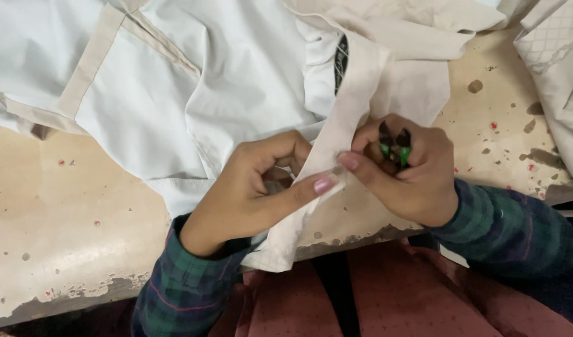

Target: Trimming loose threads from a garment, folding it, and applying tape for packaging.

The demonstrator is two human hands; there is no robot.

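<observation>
Cream cotton is what you've got pinched here: a long beige fabric strip of the pale white garment runs down between your hands and hangs over the worn table edge. Your left hand is curled closed, thumb pressed onto the strip against the bent fingers. Your right hand is closed too, thumb tip meeting the strip right beside the left thumb, while its folded fingers grip a small green-and-black thread snipper, dark ends poking up. Both thumbs nearly touch on the cloth. Plaid sleeves cover your wrists.
</observation>
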